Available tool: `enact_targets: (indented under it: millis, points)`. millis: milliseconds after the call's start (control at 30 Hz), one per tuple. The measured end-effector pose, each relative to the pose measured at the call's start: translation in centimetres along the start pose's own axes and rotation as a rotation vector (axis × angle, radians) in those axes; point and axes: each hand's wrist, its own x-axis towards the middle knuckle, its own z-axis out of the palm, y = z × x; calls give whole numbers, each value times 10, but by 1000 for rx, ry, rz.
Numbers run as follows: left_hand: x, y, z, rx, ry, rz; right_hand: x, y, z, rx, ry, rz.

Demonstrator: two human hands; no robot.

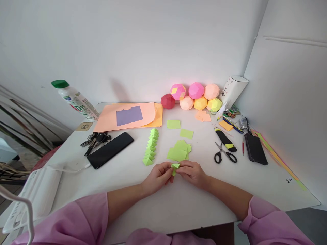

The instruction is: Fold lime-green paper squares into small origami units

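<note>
A small folded piece of green paper is pinched between my two hands near the front of the table. My left hand grips its left side with closed fingers. On its right side, the fingers of my right hand are pressed to it. Just beyond my hands lies a loose pile of green paper rectangles. Two more green rectangles, one farther back and one nearer, lie apart from the pile. A column of folded green paper units stands to the left.
Scissors and a black-and-yellow cutter lie to the right, near a dark phone. Several faceted paper balls are stacked against the wall. At left are coloured sheets, keys, a black phone and a bottle.
</note>
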Motion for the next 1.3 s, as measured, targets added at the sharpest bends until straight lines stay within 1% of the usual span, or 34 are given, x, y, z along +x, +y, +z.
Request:
enact_targets:
  millis: [233,400,600,767,967,1133,1200,1300]
  points:
    - [0,0,-1,15,-34,34,3,-2,0,27,60,28]
    - [0,5,0,53,-50,54,3,-3,1,136,91,213]
    - [-1,8,0,138,-52,75,5,-4,3,407,124,425]
    - [-3,7,1,129,-69,88,7,-9,3,578,140,566]
    - [-1,4,1,135,-25,84,9,-14,2,613,141,606]
    - [0,5,1,48,-6,56,8,-12,2,730,140,706]
    - [0,5,1,27,-2,51,8,-12,2,730,110,724]
    - [0,5,2,14,1,53,9,-12,1,656,17,700]
